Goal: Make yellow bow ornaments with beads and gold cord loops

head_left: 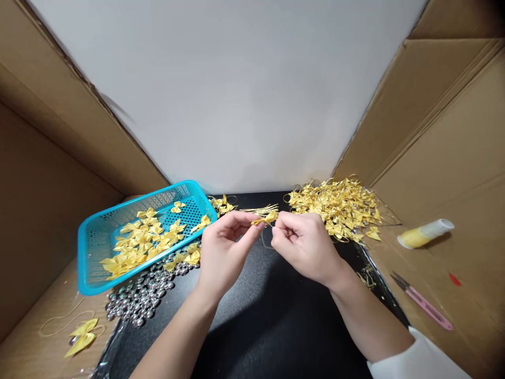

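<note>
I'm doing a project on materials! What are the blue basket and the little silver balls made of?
The blue basket looks like shiny plastic: smooth rim, moulded holes. The silver balls have mirror-like shine, so maybe metal, or plastic with a metallic coating.

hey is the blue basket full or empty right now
Partly full: yellow ribbon bows are heaped across the left and middle of the blue plastic basket, while its perforated floor shows bare.

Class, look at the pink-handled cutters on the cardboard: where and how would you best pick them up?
Probably a pinch across the middle of the pink handle, right hand coming from above. It lies flat, long and slim, uncovered, with the dark blades pointing away from the person.
</note>
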The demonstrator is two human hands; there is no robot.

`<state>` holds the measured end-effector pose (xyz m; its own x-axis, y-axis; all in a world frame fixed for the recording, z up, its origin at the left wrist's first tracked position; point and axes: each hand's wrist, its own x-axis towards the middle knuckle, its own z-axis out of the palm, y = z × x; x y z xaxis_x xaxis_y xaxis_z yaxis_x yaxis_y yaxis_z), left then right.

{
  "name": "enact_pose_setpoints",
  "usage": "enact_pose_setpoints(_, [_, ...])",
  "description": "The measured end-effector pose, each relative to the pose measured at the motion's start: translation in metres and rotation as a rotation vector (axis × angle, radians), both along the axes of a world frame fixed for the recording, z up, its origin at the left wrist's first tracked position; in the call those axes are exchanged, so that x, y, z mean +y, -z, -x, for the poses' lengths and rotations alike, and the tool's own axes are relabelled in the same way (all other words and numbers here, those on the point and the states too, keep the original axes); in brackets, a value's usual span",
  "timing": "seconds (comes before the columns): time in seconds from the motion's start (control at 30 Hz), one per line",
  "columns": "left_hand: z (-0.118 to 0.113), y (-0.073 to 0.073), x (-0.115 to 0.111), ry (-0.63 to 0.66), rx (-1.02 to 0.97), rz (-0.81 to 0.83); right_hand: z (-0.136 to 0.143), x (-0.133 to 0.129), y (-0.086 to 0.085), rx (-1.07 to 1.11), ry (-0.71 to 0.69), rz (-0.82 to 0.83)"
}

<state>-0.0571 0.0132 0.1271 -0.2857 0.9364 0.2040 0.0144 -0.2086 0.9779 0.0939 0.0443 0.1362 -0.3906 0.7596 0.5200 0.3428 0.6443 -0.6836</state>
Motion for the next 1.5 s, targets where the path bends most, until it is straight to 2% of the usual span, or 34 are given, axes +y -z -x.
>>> enact_pose_setpoints(0.63, [-0.001,0.005,-0.002,-0.046,0.114,-0.082,0.003,-0.002,-0.001,-0.015,0.015,0.002])
enact_pose_setpoints(0.9, [0.001,0.008,-0.002,-0.092,0.139,-0.108,0.009,0.0,0.004,-0.047,0.035,-0.147])
enact_pose_setpoints(1.23, [0.001,0.012,-0.004,-0.153,0.245,-0.324,0.018,-0.004,0.013,0.0,0.073,-0.338])
enact_pose_setpoints(1.37, [0.003,0.016,-0.006,-0.158,0.317,-0.405,0.02,-0.006,0.014,0.022,0.089,-0.355])
enact_pose_setpoints(1.5, [0.004,0.018,-0.007,-0.209,0.472,-0.53,0.018,-0.008,0.011,0.007,0.099,-0.307])
